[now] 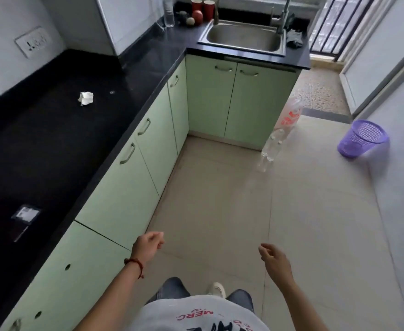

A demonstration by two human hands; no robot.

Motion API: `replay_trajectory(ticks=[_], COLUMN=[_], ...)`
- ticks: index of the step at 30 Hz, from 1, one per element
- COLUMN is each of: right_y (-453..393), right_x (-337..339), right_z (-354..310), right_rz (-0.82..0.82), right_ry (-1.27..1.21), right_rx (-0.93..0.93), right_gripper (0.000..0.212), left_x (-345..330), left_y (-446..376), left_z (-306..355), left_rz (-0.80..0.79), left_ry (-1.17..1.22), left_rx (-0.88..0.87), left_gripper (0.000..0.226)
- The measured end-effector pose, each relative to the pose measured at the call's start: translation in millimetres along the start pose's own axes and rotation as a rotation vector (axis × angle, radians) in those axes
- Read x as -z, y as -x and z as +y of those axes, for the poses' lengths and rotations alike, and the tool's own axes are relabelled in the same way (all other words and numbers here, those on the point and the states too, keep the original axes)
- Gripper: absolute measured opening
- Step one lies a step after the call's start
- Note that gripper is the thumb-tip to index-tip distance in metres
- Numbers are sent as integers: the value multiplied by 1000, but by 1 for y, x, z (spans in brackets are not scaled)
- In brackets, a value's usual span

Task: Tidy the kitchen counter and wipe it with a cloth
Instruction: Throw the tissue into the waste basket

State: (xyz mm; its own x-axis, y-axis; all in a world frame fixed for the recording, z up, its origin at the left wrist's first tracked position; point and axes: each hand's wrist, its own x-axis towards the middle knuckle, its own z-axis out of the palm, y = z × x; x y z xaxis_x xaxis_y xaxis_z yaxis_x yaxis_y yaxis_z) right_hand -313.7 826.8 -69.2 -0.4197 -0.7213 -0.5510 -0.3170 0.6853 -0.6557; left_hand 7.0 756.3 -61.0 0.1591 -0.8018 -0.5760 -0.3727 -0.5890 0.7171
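Observation:
The black L-shaped counter (53, 139) runs along the left and the back. A crumpled white paper (85, 98) lies on it, and a small flat packet (25, 215) rests nearer to me. A dark cloth (295, 38) is bunched to the right of the sink (242, 38). A clear plastic bottle with a red label (282, 130) appears blurred in the air above the floor, left of the purple bin (361, 139). My left hand (148, 244) and my right hand (275, 259) hang over the floor with loosely curled fingers, and neither holds anything.
At the back corner stand two red cups (202, 8), a red ball and smaller round things (194, 17), and a tall clear bottle (168, 11). Green cabinet doors (129, 187) run below the counter. Tiled floor lies ahead, and a wall runs along the right.

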Motion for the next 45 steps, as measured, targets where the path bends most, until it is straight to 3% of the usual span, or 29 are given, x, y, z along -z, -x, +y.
replay_trajectory(ticks=[9, 15, 21, 25, 31, 40, 45], right_y=[-150, -229, -278, -297, -326, -350, -344], right_x=[-33, -75, -92, -102, -140, -222, -274], right_z=[-146, -232, -308, -355, -439, -588, -630], right_rz=[-184, -269, -260, -298, -436, -739, -893], right_ry=[126, 97, 131, 165, 232, 333, 408], right_rx=[139, 170, 228, 308, 461, 752, 842], right_gripper=[30, 30, 27, 26, 26, 24, 23], left_x=[31, 47, 66, 87, 118, 139, 145], left_y=[-79, -162, -235, -270, -294, -321, -339], left_z=[29, 81, 178, 225, 247, 248, 240], left_rz=[245, 272, 192, 236, 426, 922, 985], left_ry=[228, 272, 230, 251, 313, 187, -12], left_rx=[220, 260, 97, -2, -21, 100, 303], left_gripper=[23, 21, 34, 35, 12, 18, 37])
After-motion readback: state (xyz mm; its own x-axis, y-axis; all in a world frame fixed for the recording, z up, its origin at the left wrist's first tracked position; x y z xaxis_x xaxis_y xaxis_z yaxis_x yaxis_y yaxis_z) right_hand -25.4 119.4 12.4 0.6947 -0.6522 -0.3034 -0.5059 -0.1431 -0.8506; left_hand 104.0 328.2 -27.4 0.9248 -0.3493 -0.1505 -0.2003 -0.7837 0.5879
